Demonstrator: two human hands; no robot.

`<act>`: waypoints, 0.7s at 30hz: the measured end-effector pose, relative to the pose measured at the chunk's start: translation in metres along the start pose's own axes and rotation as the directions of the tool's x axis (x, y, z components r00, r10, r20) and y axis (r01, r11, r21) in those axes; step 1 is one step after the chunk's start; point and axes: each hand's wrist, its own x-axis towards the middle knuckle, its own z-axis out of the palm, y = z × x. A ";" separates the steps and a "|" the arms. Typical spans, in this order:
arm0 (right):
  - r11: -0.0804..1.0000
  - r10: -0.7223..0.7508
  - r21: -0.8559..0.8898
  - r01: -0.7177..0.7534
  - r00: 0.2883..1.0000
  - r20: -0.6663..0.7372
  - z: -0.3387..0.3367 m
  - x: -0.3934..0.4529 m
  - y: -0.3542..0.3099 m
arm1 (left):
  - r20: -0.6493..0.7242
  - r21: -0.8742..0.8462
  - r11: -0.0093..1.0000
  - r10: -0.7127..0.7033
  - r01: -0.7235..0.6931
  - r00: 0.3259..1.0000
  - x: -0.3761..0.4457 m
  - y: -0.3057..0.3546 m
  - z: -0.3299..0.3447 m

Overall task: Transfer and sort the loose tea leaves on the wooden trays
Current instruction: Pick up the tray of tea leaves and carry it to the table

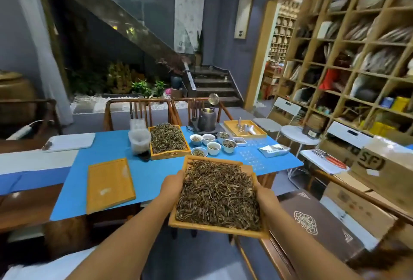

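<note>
We read "SF" on one cardboard box (380, 168) at right, we count four wooden trays, our left hand (172, 187) and right hand (266, 197) fingers grasping the near tea tray (218, 227).

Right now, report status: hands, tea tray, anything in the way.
Left hand and right hand grip the sides of the tea-filled wooden tray, held above the table's near edge. Empty wooden tray lies on the blue mat. Path clear.

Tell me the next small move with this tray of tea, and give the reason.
Probably carry the held tray left and lower it toward the empty tray on the blue mat. Both the left hand and right hand hold it off the table, full of loose tea leaves.
</note>
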 end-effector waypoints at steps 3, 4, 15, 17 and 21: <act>0.999 -0.044 -0.018 0.046 0.994 0.099 0.018 0.041 -0.022 | -0.078 0.001 0.999 -0.034 0.035 0.996 0.032 0.006 -0.001; 0.998 -0.055 -0.014 0.057 0.990 0.132 0.024 0.055 -0.029 | -0.104 0.000 0.999 -0.050 0.050 0.993 0.041 0.008 -0.002; 0.986 -0.095 -0.088 0.141 0.913 0.398 0.133 0.156 -0.099 | -0.289 -0.206 0.964 -0.225 0.169 0.931 0.129 -0.003 -0.037; 0.989 -0.076 -0.086 0.121 0.910 0.407 0.165 0.170 -0.110 | -0.320 -0.261 0.948 -0.263 0.183 0.910 0.152 -0.009 -0.052; 0.987 -0.053 -0.110 0.115 0.890 0.453 0.233 0.198 -0.132 | -0.344 -0.232 0.961 -0.224 0.149 0.912 0.203 -0.025 -0.093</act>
